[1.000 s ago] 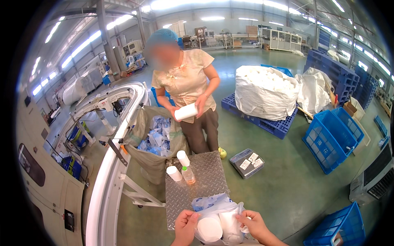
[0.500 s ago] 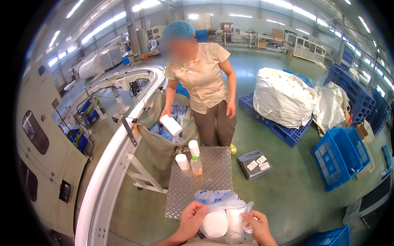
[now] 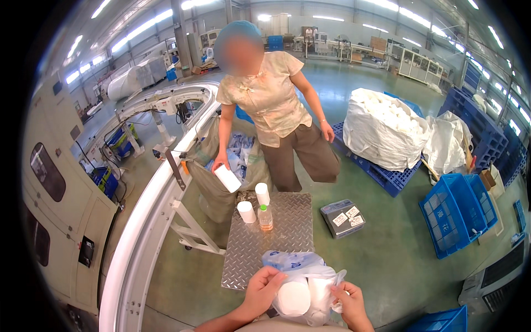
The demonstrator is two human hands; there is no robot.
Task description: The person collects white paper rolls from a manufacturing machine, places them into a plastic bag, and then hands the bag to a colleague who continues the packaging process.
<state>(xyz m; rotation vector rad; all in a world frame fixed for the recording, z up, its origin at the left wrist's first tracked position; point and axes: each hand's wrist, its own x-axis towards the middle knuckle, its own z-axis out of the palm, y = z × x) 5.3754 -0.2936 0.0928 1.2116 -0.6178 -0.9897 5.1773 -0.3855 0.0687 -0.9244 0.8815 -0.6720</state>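
A thin clear plastic bag (image 3: 296, 260) with blue print is close in front of me, at the near edge of the metal-topped table (image 3: 238, 268). Two white rolls (image 3: 293, 297) lie side by side in its mouth. My left hand (image 3: 264, 292) pinches the bag's rim beside the left roll. On the other side, my right hand (image 3: 350, 304) grips the bunched edge between thumb and fingers. Toward the table's far end stand a short white roll (image 3: 246, 212), another white roll (image 3: 262, 193) and a clear bottle (image 3: 265, 220) with a green cap and orange liquid.
Across the table a co-worker (image 3: 263, 105) in a blue hair cap holds a white roll (image 3: 227, 179) over a large sack (image 3: 213, 193) of blue-printed bags. A white curved conveyor rail (image 3: 138, 249) runs at left. Blue crates (image 3: 448, 216) and a dark box (image 3: 342, 219) sit at right.
The co-worker leans, with a leg swung out to the right, and the roll in that hand is slightly lower. My hands keep their hold on the bag, almost unmoved.
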